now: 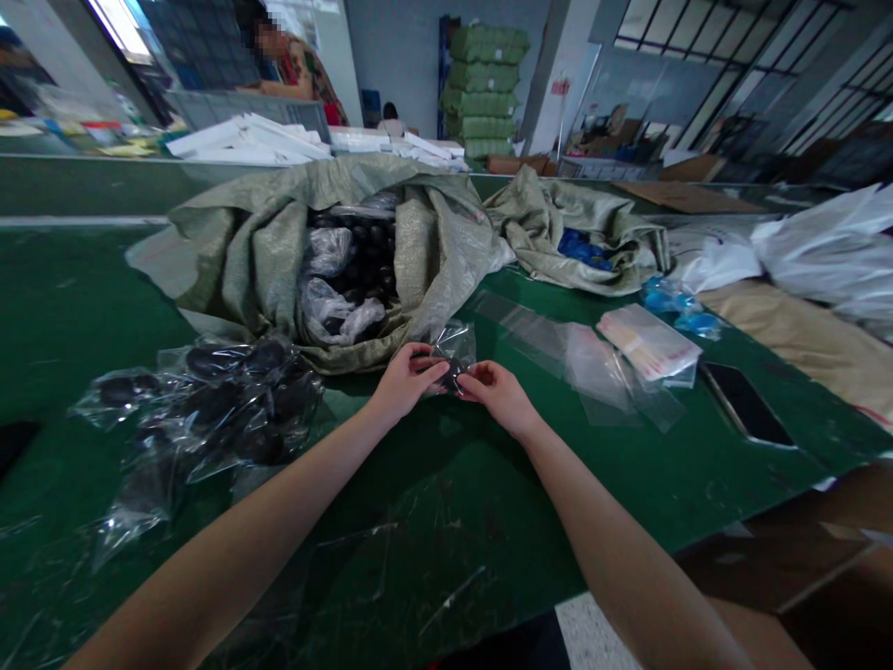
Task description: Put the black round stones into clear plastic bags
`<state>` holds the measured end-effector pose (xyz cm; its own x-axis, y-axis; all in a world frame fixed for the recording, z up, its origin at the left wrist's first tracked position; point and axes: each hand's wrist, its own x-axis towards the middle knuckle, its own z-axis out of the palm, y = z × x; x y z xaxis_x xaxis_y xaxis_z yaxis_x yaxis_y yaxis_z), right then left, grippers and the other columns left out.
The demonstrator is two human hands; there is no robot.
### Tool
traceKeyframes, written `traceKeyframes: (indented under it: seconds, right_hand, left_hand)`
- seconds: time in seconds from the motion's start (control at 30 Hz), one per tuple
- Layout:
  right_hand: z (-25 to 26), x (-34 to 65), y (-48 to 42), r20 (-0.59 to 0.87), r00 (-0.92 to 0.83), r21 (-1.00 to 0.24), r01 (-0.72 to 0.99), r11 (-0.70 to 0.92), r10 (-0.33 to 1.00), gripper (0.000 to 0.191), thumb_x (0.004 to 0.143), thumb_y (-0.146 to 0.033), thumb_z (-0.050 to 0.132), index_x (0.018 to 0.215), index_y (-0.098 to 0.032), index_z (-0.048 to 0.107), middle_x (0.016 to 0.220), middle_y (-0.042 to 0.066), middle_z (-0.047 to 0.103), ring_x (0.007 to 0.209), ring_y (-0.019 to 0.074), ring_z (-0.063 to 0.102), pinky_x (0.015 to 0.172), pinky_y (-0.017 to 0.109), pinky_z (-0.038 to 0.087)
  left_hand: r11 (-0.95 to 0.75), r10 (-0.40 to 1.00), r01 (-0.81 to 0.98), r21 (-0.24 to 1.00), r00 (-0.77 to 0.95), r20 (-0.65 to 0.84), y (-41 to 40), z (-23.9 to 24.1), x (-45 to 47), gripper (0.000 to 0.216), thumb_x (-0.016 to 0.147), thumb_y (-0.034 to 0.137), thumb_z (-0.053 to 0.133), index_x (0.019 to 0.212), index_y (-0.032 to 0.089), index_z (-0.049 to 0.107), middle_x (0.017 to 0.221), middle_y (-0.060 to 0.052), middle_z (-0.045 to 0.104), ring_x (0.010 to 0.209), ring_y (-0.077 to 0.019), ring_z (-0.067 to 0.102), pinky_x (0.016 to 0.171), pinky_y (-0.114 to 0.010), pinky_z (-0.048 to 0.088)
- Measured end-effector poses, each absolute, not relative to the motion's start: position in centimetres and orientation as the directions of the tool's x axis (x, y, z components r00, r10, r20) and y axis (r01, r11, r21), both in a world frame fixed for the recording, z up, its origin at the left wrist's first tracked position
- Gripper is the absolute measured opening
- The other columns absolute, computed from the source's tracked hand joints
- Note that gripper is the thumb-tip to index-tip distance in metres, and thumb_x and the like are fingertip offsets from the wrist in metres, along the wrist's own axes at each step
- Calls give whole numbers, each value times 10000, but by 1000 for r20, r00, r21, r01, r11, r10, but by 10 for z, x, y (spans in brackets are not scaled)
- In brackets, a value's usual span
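Between both hands, over the green table, is a small clear plastic bag (457,341) with a dark, rounded object (453,372) in its lower part. My left hand (408,380) pinches the bag's left side, thumb on the dark object. My right hand (499,395) has its fingers closed on the bag's right side. What the dark object is cannot be made out. Just behind them, a large woven sack (439,251) gapes, full of similar black rounded objects (366,256), some in cloudy plastic. To the left lies a pile of bagged dark objects (216,391).
Flat clear bags (534,330) and a stack of bags (648,342) lie at right, beside a phone (748,405). A second woven sack (537,219) holds blue items (584,249). Cardboard boxes (802,558) stand by the right table edge. A person (299,70) is beyond the table.
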<state>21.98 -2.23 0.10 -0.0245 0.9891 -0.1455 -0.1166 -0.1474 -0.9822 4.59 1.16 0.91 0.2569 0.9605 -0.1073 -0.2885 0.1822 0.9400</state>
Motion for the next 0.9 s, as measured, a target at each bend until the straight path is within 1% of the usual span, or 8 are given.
traceKeyframes:
  seconds: [0.2, 0.37, 0.47, 0.57, 0.63, 0.7, 0.8, 0.9]
  right_hand:
    - [-2, 217, -22, -135, -15, -983, -127, -136, 991, 293, 706, -342, 789, 841, -171, 593, 798, -7, 650, 740, 125, 680, 754, 298, 616]
    - [3, 216, -25, -158, -29, -976, -149, -161, 987, 297, 691, -324, 805, 822, -165, 591, 779, 2, 656, 718, 124, 680, 748, 288, 610]
    - [8, 221, -25, -192, -51, -958, -208, -198, 980, 300, 716, -356, 789, 855, -171, 599, 819, 13, 667, 731, 122, 675, 715, 265, 600]
    - [9, 226, -21, -182, 41, -941, -297, -162, 982, 290, 784, -433, 713, 877, -180, 609, 872, 33, 680, 765, 129, 677, 695, 254, 584]
    - [8, 229, -17, -148, 145, -944, -316, -96, 978, 272, 777, -422, 714, 861, -184, 611, 846, 27, 685, 762, 133, 681, 700, 256, 573]
    - [5, 229, -15, -117, 195, -949, -310, -52, 974, 254, 742, -392, 737, 819, -187, 608, 782, 10, 681, 730, 138, 682, 706, 269, 566]
    - [1, 227, -15, -97, 172, -953, -300, -41, 980, 242, 716, -379, 740, 771, -190, 600, 720, -1, 677, 689, 144, 675, 711, 293, 566]
    - [2, 224, -17, -86, 140, -952, -302, -40, 986, 238, 717, -383, 732, 771, -194, 598, 710, 0, 679, 680, 146, 670, 711, 307, 571]
  left_hand:
    - [210, 947, -281, 936, 298, -123, 11, 4, 46, 458, 704, 97, 754, 1096, 146, 522, 960, -49, 695, 769, -140, 691, 655, -280, 613]
    - [157, 947, -220, 963, 310, -83, 11, 5, 43, 471, 705, 113, 757, 1116, 145, 530, 1061, -73, 670, 767, -127, 684, 606, -229, 588]
    - [153, 935, -227, 962, 348, -67, 10, 8, 41, 513, 682, 132, 778, 1111, 162, 499, 1115, -79, 653, 769, -135, 686, 595, -242, 588]
    - [191, 903, -223, 956, 422, -82, 7, 8, 41, 566, 635, 138, 812, 1098, 167, 490, 1075, -71, 651, 808, -170, 690, 622, -293, 604]
    - [214, 874, -202, 956, 476, -95, 5, 8, 41, 606, 604, 140, 834, 1102, 174, 491, 1047, -59, 645, 817, -186, 688, 628, -324, 609]
    - [235, 840, -174, 956, 531, -110, 4, 7, 40, 625, 589, 162, 849, 1104, 186, 495, 1021, -45, 648, 795, -186, 686, 620, -337, 607]
    - [241, 831, -143, 960, 541, -128, 6, 7, 39, 453, 696, 313, 795, 1044, 182, 536, 918, -30, 673, 771, -169, 683, 639, -314, 594]
    - [203, 883, -92, 975, 449, -141, 10, 9, 38, 305, 794, 418, 688, 913, 161, 575, 813, -38, 698, 736, -156, 687, 656, -287, 581]
